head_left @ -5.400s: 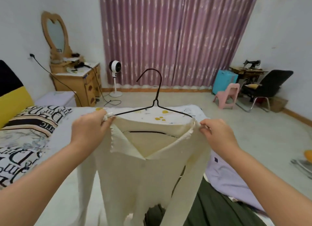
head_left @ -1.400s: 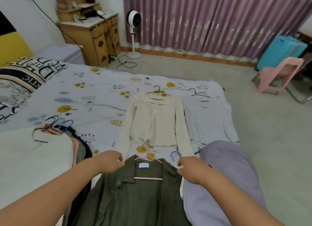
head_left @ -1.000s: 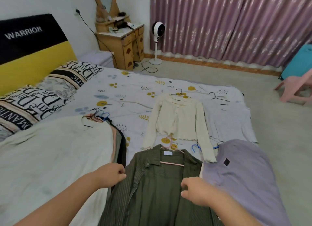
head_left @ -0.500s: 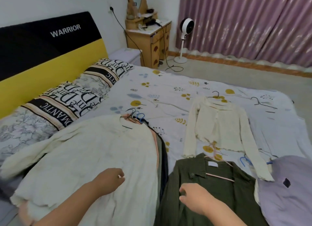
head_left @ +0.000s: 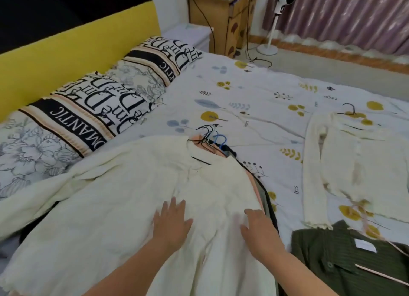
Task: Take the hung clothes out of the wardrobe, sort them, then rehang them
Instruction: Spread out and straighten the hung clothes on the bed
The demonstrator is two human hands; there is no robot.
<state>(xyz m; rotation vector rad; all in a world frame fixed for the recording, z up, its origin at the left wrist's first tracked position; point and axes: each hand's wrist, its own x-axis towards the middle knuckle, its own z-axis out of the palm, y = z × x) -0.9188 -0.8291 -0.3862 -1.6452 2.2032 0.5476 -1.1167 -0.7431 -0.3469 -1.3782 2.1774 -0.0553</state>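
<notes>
Both the left hand (head_left: pixel 171 222) and the right hand (head_left: pixel 259 231) press flat, fingers straight and apart, on a wrinkled cream top (head_left: pixel 137 198) that crowns a pile of hangered clothes on the flowered bed (head_left: pixel 254 100).

Cream top (head_left: pixel 137 198): soft matt textured knit cloth. Green shirt (head_left: pixel 345 264): finely ribbed cloth. Bedsheet (head_left: pixel 254 96): smooth printed cotton-like cloth. Hanger hooks (head_left: pixel 207 133): thin dark wire. Cabinet (head_left: pixel 221 14): wood.
</notes>
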